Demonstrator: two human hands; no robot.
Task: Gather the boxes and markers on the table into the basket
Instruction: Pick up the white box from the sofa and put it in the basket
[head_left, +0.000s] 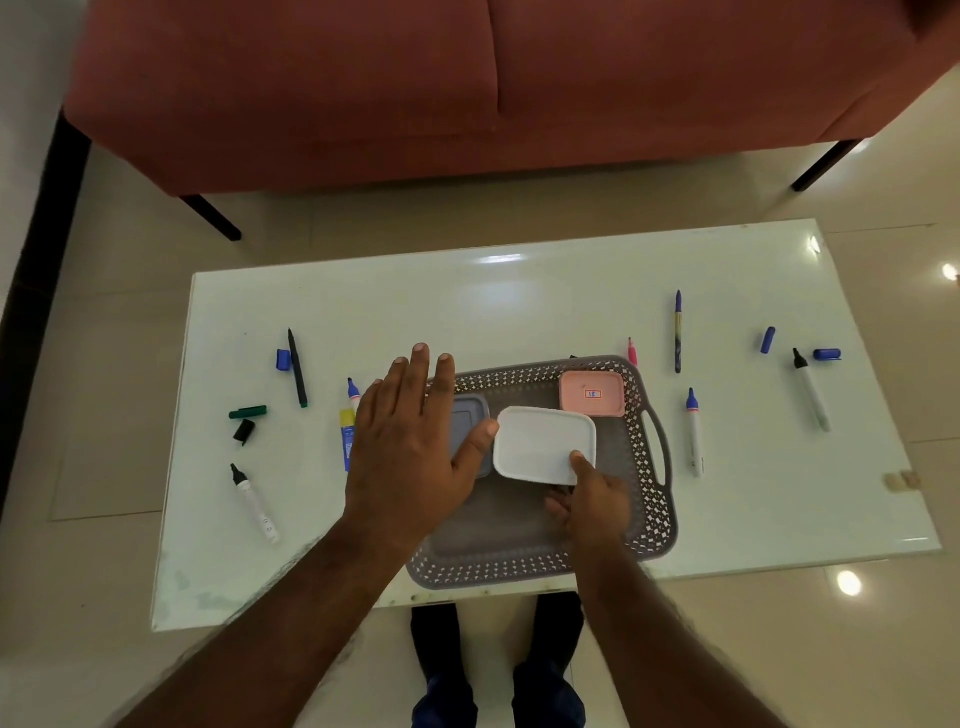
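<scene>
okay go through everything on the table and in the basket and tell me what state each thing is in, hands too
white box: lidded, held over basket
pink box: lidded, in basket
grey box: lidded, in basket, partly hidden
right hand: grips white box
left hand: open, thumb touches white box
black-tipped marker: uncapped, on table
blue cap: loose, on table
</scene>
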